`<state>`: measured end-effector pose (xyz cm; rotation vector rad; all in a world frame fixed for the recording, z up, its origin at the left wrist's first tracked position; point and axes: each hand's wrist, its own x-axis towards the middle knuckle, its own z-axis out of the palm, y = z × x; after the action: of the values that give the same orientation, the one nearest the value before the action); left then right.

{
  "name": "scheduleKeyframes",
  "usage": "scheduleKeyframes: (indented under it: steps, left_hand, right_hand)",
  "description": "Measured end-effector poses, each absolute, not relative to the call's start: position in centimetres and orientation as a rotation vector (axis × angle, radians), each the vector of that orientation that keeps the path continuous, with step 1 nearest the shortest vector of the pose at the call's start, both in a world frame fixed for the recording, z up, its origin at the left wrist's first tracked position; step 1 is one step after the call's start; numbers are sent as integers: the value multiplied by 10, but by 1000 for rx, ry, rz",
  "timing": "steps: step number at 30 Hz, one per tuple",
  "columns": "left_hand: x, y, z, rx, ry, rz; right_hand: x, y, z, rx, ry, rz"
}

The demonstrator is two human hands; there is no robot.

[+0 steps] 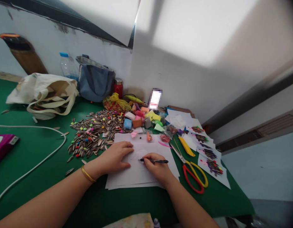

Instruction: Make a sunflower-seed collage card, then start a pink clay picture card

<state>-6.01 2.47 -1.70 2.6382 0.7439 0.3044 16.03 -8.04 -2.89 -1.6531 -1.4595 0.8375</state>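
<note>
White paper sheets (127, 181) lie stacked on the green tabletop, with faint thin lines drawn on the top one. My right hand (158, 167) grips a black pen (160, 161), its tip touching the paper near the middle. Flat on the left side of the sheet rests my left hand (117, 156), fingers and thumb apart, holding nothing. Small clay pieces, among them an orange one (149, 136), sit at the paper's top edge. Scissors (189, 166) with one red and one yellow handle are just right of the paper, beside a yellow utility knife (186, 146).
Striped sunflower seeds (94, 133) with coloured beads are heaped at left, near colourful clay packs (138, 123). Behind stand a phone (155, 98), a blue bag (95, 79) and a cream tote (41, 88). Decorated cards (214, 166) line the right edge. A white cable (48, 155) crosses the left side.
</note>
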Motion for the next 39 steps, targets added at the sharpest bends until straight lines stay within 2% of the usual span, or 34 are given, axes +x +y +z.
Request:
scheduleKeyframes:
  steps: [39]
  left_hand:
    - [-60, 26, -16, 2631, 753, 271]
  right_hand:
    - [186, -73, -34, -1886, -1228, 588]
